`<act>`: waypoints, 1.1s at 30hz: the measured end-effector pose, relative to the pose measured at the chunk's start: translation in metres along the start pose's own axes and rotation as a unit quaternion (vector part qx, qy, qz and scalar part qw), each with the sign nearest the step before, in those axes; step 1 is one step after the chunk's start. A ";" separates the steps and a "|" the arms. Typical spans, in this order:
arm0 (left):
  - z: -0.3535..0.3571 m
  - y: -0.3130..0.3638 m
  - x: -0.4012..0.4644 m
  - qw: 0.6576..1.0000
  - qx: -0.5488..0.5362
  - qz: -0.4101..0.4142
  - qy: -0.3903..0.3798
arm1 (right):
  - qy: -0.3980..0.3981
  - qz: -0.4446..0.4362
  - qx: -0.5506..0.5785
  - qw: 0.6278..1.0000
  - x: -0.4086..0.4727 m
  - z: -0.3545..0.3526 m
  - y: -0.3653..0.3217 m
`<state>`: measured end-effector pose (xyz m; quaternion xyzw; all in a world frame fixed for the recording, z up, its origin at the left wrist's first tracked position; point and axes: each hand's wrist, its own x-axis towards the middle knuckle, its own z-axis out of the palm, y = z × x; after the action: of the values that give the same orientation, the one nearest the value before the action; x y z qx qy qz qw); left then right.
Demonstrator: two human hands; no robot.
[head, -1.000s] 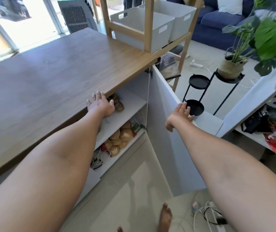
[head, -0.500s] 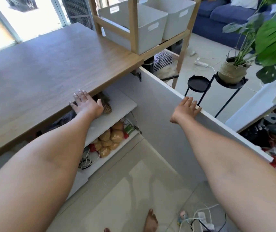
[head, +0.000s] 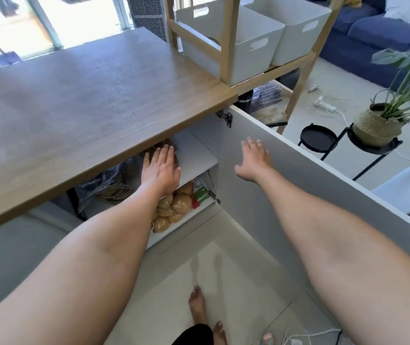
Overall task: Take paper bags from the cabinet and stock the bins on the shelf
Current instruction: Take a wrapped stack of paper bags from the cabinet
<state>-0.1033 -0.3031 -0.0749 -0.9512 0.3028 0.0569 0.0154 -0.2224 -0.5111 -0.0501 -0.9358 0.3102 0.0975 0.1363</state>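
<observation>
Reaching forward from the bottom of the view, both bare arms stretch toward the open cabinet (head: 199, 155), and a bare foot (head: 197, 305) stands on the pale floor just in front of it. Nearest the arms, the lower shelf holds a heap of tan packets (head: 171, 207) with a green and red packet beside them. Above that, the left hand (head: 160, 168) lies over the upper white shelf with its fingers straight and close together, holding nothing; it looks set to go for the brown bundle with twisted handles (head: 124, 185) tucked under the wooden countertop (head: 87, 100), probably the paper bags, though shadow hides much of it. The right hand (head: 253, 160) is spread flat with fingers apart, close against the inner face of the cabinet door (head: 323, 185), likely keeping the door swung wide so the shelf is reachable; whether it actually touches I cannot tell. Farther off, two white bins (head: 256, 43) sit side by side on the wooden shelf frame (head: 226, 41), their open tops ready for stocking. Beyond them stands a potted plant (head: 378, 120) on a black stand.
</observation>
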 end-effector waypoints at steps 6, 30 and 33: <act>0.006 -0.028 0.018 0.991 -0.071 -0.077 -0.080 | -0.021 -0.081 0.006 0.996 0.046 0.012 -0.052; 0.077 -0.048 0.101 0.880 -0.341 -0.329 0.027 | -0.181 -0.209 0.072 0.958 0.217 0.083 -0.096; 0.103 -0.053 0.130 0.823 -0.413 -0.385 0.063 | -0.200 -0.145 0.185 0.951 0.238 0.110 -0.103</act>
<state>0.0224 -0.3278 -0.1931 -0.9094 -0.1397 0.1057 -0.3773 0.0167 -0.5292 -0.1973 -0.8904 0.1499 0.2023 0.3792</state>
